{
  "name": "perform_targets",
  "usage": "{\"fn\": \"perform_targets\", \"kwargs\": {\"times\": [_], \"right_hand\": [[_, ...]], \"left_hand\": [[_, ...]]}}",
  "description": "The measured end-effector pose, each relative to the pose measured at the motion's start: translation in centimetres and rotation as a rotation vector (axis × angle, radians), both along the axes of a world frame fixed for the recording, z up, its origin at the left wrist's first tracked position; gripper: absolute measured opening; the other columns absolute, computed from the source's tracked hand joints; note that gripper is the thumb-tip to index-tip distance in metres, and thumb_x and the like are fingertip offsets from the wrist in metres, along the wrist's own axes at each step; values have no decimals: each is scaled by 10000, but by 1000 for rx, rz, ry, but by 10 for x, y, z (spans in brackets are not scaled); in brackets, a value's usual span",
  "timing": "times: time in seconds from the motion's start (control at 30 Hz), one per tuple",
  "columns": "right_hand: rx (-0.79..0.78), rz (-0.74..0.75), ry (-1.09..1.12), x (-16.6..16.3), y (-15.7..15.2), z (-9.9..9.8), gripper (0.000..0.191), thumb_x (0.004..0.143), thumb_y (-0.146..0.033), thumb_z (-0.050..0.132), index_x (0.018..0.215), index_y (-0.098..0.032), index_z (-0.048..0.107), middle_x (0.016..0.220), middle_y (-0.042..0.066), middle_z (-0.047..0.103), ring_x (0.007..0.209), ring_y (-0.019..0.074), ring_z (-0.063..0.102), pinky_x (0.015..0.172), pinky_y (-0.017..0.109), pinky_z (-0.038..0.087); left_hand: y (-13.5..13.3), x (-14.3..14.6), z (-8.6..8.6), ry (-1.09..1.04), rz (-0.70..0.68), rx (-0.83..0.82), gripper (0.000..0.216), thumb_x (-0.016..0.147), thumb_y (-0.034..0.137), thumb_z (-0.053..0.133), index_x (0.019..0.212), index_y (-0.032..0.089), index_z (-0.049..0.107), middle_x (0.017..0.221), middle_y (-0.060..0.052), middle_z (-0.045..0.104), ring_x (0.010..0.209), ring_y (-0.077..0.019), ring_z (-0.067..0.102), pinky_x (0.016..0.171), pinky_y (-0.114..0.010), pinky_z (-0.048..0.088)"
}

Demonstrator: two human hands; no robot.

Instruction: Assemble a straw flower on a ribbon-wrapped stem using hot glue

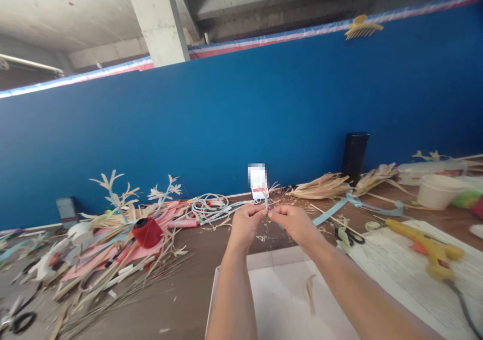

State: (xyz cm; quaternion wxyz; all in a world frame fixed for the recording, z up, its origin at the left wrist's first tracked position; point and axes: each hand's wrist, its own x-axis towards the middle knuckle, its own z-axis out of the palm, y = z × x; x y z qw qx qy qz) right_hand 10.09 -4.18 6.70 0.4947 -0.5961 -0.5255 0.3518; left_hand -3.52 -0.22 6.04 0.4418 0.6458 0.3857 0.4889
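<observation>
L hand [245,228] & R hand [297,224] pinch thin blue strip [266,202].

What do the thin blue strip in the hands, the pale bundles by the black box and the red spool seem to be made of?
Blue strip, pinched by left hand and right hand: probably matte paper tape or ribbon; too small to be sure. Pale bundles: dried husk or straw, fibrous, dull tan. Red spool: wound thread, fuzzy matte surface, dark core.
</observation>
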Motion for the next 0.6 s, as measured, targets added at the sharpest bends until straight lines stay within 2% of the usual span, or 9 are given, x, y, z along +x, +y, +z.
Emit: {"fn": "perform_targets", "kwargs": {"times": [0.2, 0.43, 0.6], "right_hand": [[18, 35, 51, -1, -2, 5, 236, 655, -408, 602, 617, -176, 579, 418, -62, 391, 409, 79, 301, 429, 229, 232], [129, 5, 53, -3, 0, 0, 244, 653, -407, 610, 650, -164, 630, 509, -43, 472, 493, 89, 358, 476, 222, 262], [166, 10, 23, -3, 1, -1, 220, 679, -372, 579, 645, -162, 633, 546, -35, 505, 525, 96, 390, 504, 219, 286]], "left_hand": [[-2, 0, 1, -38, -10, -33, 255, 671, 369, 640, 798, 159, 710, 865, -55, 647, 798, -162, 550, 748, -270, 386], [-2, -1, -1, -128, -114, -143, 330, 677, 396, 640, 877, 138, 693, 726, -22, 588, 582, -76, 401, 561, -216, 305], [-1, 1, -3, -151, -89, -148, 333, 652, 397, 663, 854, 135, 695, 732, -32, 601, 580, -80, 412, 570, -218, 311]]}}
